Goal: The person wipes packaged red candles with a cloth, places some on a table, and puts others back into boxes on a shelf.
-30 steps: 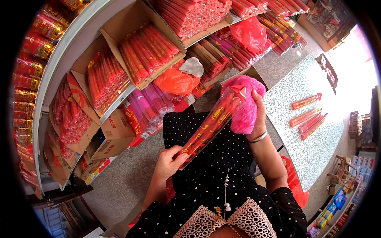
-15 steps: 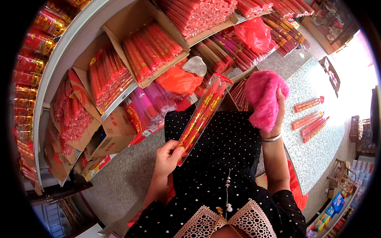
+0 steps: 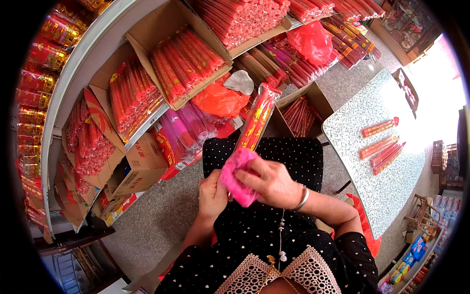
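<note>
In front of my lap, a clear-wrapped pack of red candles (image 3: 255, 120) with gold markings slants up and away. My left hand (image 3: 212, 193) is closed around its lower end. Bunched in my right hand (image 3: 271, 182) is a fuzzy pink cloth (image 3: 240, 179), pressed over the lower part of the pack beside my left fingers. The cloth hides that stretch of the wrapper.
Shelves on the left hold cardboard boxes (image 3: 139, 49) of red candles. An open carton (image 3: 318, 95) with red sticks stands ahead. On the right, a speckled table (image 3: 352, 122) carries several candle packs (image 3: 387, 157). A wooden chair (image 3: 421, 215) stands farther right.
My right hand has swung left and down with the pink cloth, from the right side onto the candle pack. The pack has shifted slightly and stands a bit steeper.
</note>
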`<state>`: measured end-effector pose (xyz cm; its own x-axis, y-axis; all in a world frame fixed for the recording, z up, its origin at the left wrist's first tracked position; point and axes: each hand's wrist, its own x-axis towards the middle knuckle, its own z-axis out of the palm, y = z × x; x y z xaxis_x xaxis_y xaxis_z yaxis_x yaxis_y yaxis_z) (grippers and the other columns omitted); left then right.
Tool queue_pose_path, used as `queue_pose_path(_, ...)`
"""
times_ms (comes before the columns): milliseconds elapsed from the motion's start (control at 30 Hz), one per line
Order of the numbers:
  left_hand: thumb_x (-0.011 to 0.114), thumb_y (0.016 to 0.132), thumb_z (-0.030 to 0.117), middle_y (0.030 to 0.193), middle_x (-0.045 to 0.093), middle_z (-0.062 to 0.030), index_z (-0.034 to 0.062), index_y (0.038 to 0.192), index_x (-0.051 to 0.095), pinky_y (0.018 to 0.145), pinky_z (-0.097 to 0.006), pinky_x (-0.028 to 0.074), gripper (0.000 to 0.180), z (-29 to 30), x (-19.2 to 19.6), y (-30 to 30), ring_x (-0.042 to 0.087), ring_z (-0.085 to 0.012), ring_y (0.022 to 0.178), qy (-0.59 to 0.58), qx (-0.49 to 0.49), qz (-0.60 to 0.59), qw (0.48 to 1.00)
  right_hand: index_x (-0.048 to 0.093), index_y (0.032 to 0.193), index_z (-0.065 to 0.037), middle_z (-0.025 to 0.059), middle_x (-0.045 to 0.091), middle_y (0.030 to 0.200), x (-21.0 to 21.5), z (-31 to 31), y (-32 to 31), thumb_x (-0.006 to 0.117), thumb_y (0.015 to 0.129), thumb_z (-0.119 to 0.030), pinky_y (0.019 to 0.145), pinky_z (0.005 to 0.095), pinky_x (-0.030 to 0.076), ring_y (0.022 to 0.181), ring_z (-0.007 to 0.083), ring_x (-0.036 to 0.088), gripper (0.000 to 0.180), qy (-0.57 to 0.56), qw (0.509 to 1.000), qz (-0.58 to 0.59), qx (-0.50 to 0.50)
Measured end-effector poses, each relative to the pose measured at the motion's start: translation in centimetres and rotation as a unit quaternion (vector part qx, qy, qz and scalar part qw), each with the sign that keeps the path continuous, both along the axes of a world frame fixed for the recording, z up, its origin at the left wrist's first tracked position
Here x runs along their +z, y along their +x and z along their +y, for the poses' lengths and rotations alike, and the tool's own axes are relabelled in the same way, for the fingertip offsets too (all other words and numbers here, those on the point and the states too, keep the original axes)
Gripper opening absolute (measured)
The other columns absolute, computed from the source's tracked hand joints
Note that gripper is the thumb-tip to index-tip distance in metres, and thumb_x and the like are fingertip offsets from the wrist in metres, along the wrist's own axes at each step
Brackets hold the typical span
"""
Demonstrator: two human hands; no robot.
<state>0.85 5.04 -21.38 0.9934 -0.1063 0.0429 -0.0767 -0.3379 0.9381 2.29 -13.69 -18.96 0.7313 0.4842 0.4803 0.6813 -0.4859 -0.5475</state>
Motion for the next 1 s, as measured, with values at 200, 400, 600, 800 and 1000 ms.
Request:
queue_pose_path(200, 0.051, 0.089, 0.014, 0.056, 0.054, -0.008, -0.0012, 0.082, 0.059, 0.048, -0.028, 0.042, 0.019, 0.5, 1.0, -0.6, 0.055, -0.0119, 0.051, 0.06, -0.007, -0.03, 0.998, 0.061, 0.099, -0.003, 0.0127, 0.054, 0.087, 1.2, -4.0, 4.7, 0.068, 0.064, -0.006, 0.063, 0.0353, 0.049, 0.075, 0.0292, 0.057, 0.036, 0.046, 0.983, -0.032, -0.174)
queue_pose_path(400, 0.053, 0.089, 0.015, 0.059, 0.054, -0.0023, -0.0013, 0.082, 0.059, 0.049, -0.023, 0.04, 0.019, 1.1, 0.4, -1.1, 0.049, -0.0053, 0.055, -0.024, -0.031, 0.026, 0.999, 0.062, 0.098, 0.0, 0.0026, 0.064, 0.09, -3.1, -10.7, 8.8, 0.056, 0.085, -0.007, 0.071, 0.0261, 0.048, 0.079, 0.013, 0.06, 0.016, 0.347, 0.88, 0.123, -0.301)
queue_pose_path(600, 0.055, 0.088, 0.015, 0.059, 0.053, 0.0012, -0.0012, 0.082, 0.059, 0.049, -0.022, 0.038, 0.018, 0.6, 0.3, -0.6, 0.047, -0.004, 0.055, -0.102, -0.026, 0.011, 0.994, 0.06, 0.096, -0.002, 0.005, 0.064, 0.084, -6.1, -4.8, 4.1, 0.059, 0.085, -0.014, 0.063, 0.0286, 0.052, 0.07, 0.0148, 0.062, 0.017, 0.551, 0.682, 0.442, -0.187)
queue_pose_path(800, 0.058, 0.087, 0.016, 0.058, 0.053, 0.0012, -0.0007, 0.078, 0.057, 0.047, -0.022, 0.038, 0.019, -0.2, 0.7, 0.4, 0.047, -0.004, 0.053, -0.072, -0.046, 0.008, 0.996, 0.057, 0.105, -0.001, 0.0073, 0.064, 0.094, -6.2, 2.1, -0.4, 0.054, 0.088, -0.015, 0.073, 0.0295, 0.052, 0.08, 0.0158, 0.063, 0.023, 0.637, 0.518, 0.571, -0.006)
queue_pose_path(1000, 0.062, 0.084, 0.015, 0.055, 0.055, -0.0014, -0.0001, 0.074, 0.057, 0.045, -0.023, 0.038, 0.019, 0.2, 0.5, 0.2, 0.049, -0.0047, 0.05, -0.04, -0.083, 0.0, 0.996, 0.055, 0.108, 0.0, 0.0095, 0.063, 0.098, -4.9, -0.4, 1.5, 0.053, 0.086, -0.012, 0.078, 0.0332, 0.052, 0.085, 0.0193, 0.063, 0.025, 0.642, 0.536, 0.547, -0.038)
